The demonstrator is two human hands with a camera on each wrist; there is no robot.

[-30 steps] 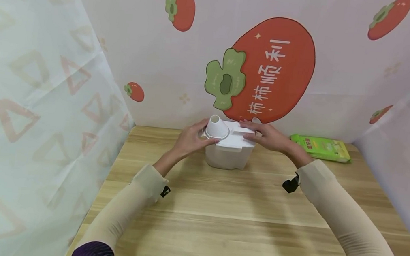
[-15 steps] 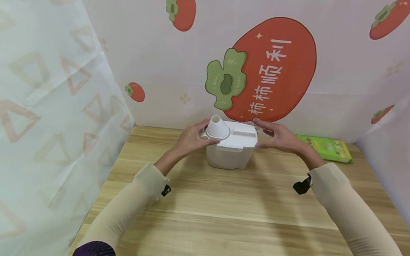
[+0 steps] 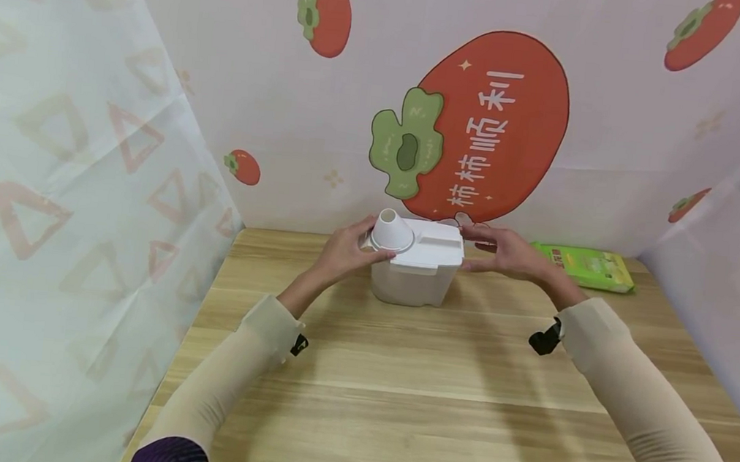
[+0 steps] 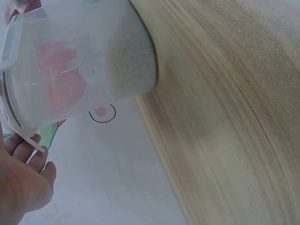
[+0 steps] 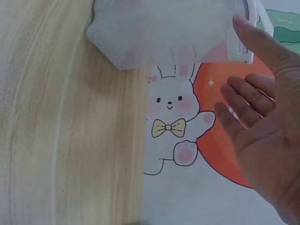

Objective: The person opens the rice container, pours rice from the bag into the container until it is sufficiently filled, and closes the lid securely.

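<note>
A translucent rice container [image 3: 408,284] with a white lid [image 3: 430,257] and a cone-shaped cap [image 3: 390,231] stands upright on the table near the back wall. Pale grains, like rice, fill its lower part [image 4: 131,63] in the left wrist view. My left hand [image 3: 347,251] grips the lid's left end, thumb in front and fingers around the back; the left wrist view shows those fingers [image 4: 29,152] curled at a thin white tab. At the opposite end my right hand [image 3: 507,254] is spread beside the lid, its thumb [image 5: 258,40] overlapping the lid's edge in the right wrist view.
A green packet [image 3: 594,270] lies to the right at the back of the wooden table [image 3: 381,408]. Printed cloth walls rise behind the table [image 3: 326,124] and on both sides.
My right hand has come off the top of the lid, moved right, then lowered slightly beside the lid's right end. My left hand and the container have stayed put.
</note>
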